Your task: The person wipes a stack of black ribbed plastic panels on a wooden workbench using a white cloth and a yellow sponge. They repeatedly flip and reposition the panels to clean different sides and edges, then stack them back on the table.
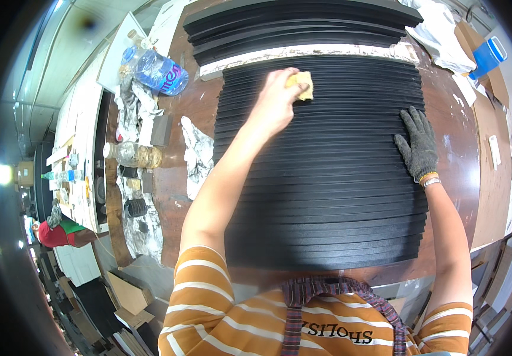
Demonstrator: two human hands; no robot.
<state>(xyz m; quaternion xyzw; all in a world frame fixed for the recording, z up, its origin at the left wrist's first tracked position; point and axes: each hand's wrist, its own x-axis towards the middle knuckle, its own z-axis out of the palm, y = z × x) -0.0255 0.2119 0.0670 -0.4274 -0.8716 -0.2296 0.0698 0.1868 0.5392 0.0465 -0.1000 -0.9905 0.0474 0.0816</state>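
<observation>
A broad set of black slats (321, 178) lies side by side across the brown table, their long edges running left to right. My bare left hand (278, 98) grips a yellow sponge (305, 86) against the far part of the slats. On their right edge rests my right hand (419, 142), in a dark grey knitted glove, its fingers spread and nothing held in it. Beyond the slats a pale, paint-marked bar (327, 55) runs across, with more black strips (297, 26) stacked behind it.
A large plastic bottle (160, 72) lies at the far left, near a jar (133, 155). Stained white cloth (196, 154) sits beside the slats' left edge. A blue container (489, 57) stands far right. Another person in red (57, 233) is off to the left.
</observation>
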